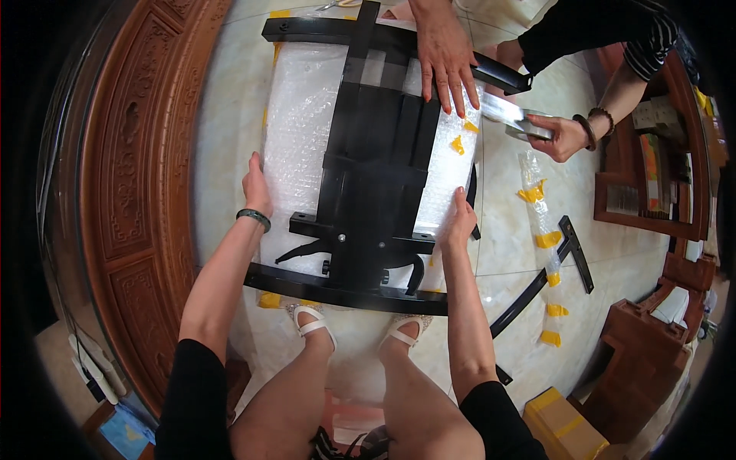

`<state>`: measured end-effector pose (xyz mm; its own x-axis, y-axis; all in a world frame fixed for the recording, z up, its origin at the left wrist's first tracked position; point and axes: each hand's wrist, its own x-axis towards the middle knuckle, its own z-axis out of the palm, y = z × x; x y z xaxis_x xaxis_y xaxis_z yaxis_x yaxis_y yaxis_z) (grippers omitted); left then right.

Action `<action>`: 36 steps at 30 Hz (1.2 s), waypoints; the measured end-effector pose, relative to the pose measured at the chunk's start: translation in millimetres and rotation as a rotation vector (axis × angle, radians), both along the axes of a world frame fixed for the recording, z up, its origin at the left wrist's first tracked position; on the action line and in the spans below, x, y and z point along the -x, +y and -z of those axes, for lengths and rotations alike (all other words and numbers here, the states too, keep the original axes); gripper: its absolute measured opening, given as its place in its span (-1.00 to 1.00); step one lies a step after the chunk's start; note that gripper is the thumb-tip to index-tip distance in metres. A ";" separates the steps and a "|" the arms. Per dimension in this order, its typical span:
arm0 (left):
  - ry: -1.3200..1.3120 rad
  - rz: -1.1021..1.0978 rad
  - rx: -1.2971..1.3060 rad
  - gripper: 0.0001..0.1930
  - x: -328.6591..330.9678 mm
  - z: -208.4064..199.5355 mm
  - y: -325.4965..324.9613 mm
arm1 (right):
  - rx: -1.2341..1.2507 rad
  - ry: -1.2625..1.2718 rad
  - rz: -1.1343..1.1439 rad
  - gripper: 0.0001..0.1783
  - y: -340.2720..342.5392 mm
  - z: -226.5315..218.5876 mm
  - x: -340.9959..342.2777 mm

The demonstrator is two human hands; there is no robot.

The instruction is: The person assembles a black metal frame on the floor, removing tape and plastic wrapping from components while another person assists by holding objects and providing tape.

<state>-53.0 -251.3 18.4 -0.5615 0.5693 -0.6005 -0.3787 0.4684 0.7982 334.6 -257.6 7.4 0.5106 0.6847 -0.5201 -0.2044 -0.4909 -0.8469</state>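
Note:
A flat panel in bubble wrap [299, 146] lies in front of me, with a black metal frame [376, 161] on top of it. My left hand [257, 186] grips the panel's left edge, its fingers partly hidden by the side. On the opposite edge, my right hand [458, 220] is closed round the wrap, thumb up. Another person's hand [447, 61] lies spread on the panel's far right part. That person's other hand [563, 138] holds a roll of clear tape [534, 127], and a strip stretches from it to the panel.
Carved wooden furniture [138, 153] stands along the left. At right on the tiled floor are a black T-shaped metal part [566, 249] and a strip of bubble wrap with yellow tape [547, 239]. A cardboard box [563, 425] and wooden furniture [640, 360] stand at lower right.

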 end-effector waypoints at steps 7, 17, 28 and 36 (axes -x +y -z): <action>-0.046 0.046 -0.010 -0.30 -0.1 3.3 -3.5 | -0.042 -0.021 0.009 -0.42 -5.9 5.3 -8.4; -0.086 -0.001 -0.107 -0.32 4.3 1.0 -8.5 | -0.042 -0.005 -0.003 -0.41 -8.2 -3.9 -3.9; -0.090 0.021 -0.080 -0.36 -2.7 -15.8 -11.8 | -0.050 0.036 -0.016 -0.41 -8.8 1.4 -7.8; -0.067 -0.024 -0.085 -0.36 12.6 -0.9 -23.3 | -0.047 0.033 -0.034 -0.45 -5.8 -13.0 7.2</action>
<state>-65.6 -274.7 19.3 -0.5357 0.6069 -0.5871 -0.4429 0.3900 0.8073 327.4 -263.4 20.4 0.4700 0.7253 -0.5031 -0.2164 -0.4579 -0.8623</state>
